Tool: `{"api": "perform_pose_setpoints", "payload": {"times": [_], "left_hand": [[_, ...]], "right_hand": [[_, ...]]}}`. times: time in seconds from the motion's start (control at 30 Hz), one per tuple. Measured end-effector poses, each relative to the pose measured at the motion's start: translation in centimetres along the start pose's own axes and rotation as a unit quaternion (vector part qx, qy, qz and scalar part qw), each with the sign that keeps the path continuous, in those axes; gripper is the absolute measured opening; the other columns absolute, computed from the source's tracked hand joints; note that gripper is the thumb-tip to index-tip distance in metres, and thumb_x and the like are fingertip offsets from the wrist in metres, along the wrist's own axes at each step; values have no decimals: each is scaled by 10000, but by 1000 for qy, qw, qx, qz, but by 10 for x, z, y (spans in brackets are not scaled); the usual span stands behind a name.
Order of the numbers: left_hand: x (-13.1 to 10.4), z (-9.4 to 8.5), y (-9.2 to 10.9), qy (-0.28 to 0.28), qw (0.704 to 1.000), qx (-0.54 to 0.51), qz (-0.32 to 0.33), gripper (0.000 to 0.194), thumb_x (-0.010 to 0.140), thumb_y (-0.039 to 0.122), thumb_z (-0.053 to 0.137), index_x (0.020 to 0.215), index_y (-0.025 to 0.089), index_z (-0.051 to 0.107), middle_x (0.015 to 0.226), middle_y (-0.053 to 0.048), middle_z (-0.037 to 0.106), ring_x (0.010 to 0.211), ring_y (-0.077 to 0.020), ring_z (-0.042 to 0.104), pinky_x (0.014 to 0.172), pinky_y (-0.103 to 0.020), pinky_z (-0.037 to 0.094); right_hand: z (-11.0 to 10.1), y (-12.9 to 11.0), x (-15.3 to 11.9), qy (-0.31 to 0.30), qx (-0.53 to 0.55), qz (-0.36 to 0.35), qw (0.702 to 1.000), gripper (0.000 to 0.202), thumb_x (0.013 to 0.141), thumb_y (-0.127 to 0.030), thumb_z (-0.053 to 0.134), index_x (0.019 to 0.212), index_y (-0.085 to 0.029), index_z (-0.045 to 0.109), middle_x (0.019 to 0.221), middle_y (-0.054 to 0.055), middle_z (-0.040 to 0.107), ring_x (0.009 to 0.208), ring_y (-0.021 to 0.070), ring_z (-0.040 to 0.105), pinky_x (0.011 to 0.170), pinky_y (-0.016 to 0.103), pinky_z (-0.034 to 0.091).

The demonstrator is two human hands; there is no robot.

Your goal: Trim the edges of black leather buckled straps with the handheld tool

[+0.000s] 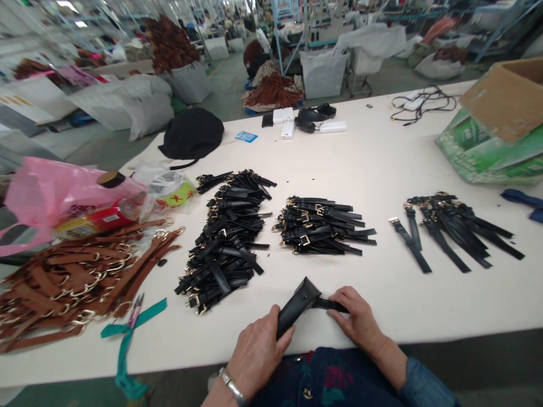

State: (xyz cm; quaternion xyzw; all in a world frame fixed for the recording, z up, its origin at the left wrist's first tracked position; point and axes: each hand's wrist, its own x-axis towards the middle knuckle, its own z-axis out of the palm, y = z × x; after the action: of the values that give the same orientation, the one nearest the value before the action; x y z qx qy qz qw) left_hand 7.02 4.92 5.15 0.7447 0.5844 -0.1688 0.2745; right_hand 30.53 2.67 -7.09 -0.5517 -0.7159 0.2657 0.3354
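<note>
My left hand (259, 349) is closed round a black leather case-like piece (297, 305), tilted up to the right over the table's front edge. My right hand (355, 317) pinches a short black strap (330, 304), whose left end meets the far end of the black piece. Beyond my hands lie a tall heap of black buckled straps (224, 243), a smaller bundle of the same straps (322, 226) and, at the right, a spread group of black straps (458, 226).
Brown straps with metal rings (76, 277), a teal ribbon (148, 316) and a pink bag (63, 192) lie left. A black cap (193, 134), white devices (287, 130) and coiled cables (424, 104) are at the back. A cardboard box (504, 102) stands right.
</note>
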Motion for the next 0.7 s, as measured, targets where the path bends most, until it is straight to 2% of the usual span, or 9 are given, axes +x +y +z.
{"api": "perform_pose_setpoints", "payload": {"times": [0.2,0.43,0.7], "left_hand": [[-10,0,2,-26,999,27,13,349,871,401,353,1161,214,407,981,-66,648,890,-233,613,748,-331,438],[2,5,19,-28,998,50,32,342,881,390,317,1155,215,425,971,-54,632,860,-235,613,734,-335,447],[-9,-4,7,-57,995,77,22,360,876,352,341,1197,199,397,981,-84,635,854,-258,623,720,-369,464]], "right_hand": [[-6,-5,3,-6,16,0,1000,169,762,-182,570,927,-216,591,858,62,566,835,210,536,722,348,476],[-9,-5,2,-17,31,1,999,266,727,-150,553,987,-207,564,914,77,554,877,221,527,761,371,474],[-11,-2,1,-3,35,-8,999,282,702,-117,525,969,-199,564,976,95,552,926,228,528,808,385,470]]}}
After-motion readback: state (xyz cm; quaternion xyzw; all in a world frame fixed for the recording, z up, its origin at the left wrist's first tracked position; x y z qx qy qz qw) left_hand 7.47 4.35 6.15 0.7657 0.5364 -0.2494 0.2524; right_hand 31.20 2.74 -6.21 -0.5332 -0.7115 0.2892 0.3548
